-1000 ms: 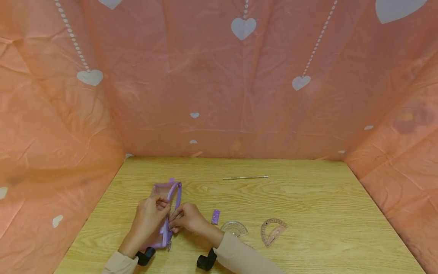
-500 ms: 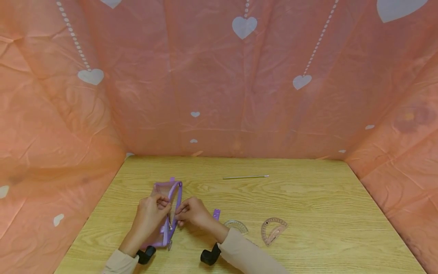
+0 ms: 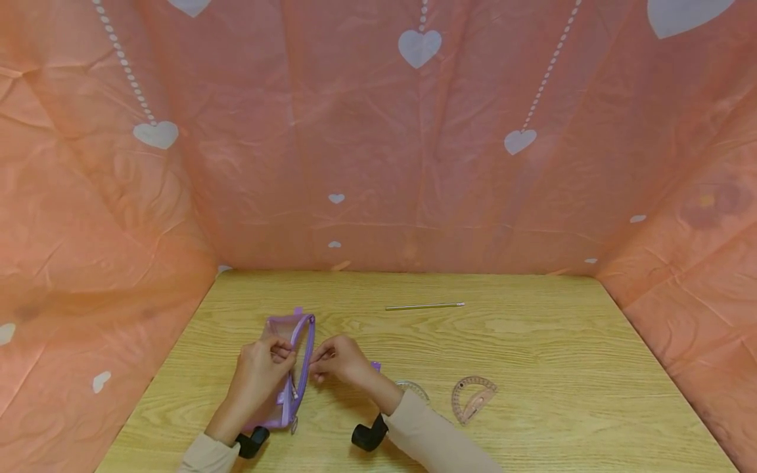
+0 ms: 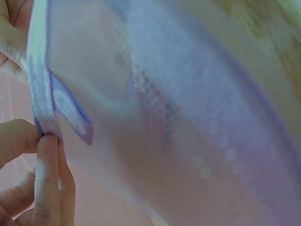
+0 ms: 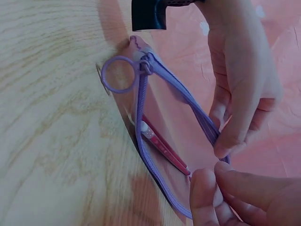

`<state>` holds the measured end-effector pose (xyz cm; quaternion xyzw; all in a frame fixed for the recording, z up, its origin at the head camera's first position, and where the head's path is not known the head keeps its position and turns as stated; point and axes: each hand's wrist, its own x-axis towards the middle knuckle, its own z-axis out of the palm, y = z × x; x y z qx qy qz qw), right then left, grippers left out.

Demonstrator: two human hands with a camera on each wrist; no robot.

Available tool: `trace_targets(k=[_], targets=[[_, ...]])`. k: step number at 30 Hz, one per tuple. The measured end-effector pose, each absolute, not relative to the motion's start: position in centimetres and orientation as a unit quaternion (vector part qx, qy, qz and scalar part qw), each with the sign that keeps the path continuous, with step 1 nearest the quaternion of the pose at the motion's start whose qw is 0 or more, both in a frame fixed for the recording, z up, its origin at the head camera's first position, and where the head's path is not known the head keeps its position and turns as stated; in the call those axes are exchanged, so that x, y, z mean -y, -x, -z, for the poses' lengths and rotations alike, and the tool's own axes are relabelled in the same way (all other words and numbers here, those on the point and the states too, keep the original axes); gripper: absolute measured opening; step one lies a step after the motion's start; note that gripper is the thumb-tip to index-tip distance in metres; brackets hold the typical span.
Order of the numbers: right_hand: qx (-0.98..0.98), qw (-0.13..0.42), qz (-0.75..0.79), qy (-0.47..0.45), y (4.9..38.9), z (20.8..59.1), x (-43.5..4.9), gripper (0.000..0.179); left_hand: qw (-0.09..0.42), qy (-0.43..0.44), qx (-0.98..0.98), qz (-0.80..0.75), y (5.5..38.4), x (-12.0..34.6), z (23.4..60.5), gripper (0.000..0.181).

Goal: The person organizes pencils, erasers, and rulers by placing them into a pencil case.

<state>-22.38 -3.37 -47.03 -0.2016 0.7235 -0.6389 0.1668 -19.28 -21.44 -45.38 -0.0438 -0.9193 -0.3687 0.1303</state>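
Note:
A purple mesh zip pouch (image 3: 278, 328) lies at the left of the wooden table, its zip open. My left hand (image 3: 266, 361) pinches one edge of the opening; the left wrist view shows thumb and fingers on the zip band (image 4: 40, 89). My right hand (image 3: 343, 364) is at the opposite edge, fingers loosely bent, thumb and forefinger slightly apart with nothing between them. Inside the pouch lies a slim pink pen (image 5: 164, 150) with a white end. A ring pull (image 5: 118, 74) hangs from the zip at the near end.
A pencil (image 3: 424, 306) lies further back. Partly hidden behind my right forearm are a small purple block (image 3: 376, 366) and a clear protractor (image 3: 414, 389). A pinkish protractor (image 3: 473, 399) lies to the right. Orange cloth with hearts (image 3: 367, 144) surrounds the table.
My right hand has drawn back out of the pouch opening to the right and slightly away. The opening looks wider, and the pen's white end now shows inside. My left hand stays put.

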Motion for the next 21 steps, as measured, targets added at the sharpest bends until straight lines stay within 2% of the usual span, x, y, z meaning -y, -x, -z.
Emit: trace_targets(k=[10,21], targets=[[-0.720,0.169,0.651,0.173,22.8,46.7,2.8,0.007,0.133,0.048,0.919,0.368,19.2,21.4,45.4,0.008],[-0.707,0.172,0.662,0.183,23.2,45.7,1.1,0.013,0.138,0.053,0.919,0.365,19.3,21.2,45.9,0.009]])
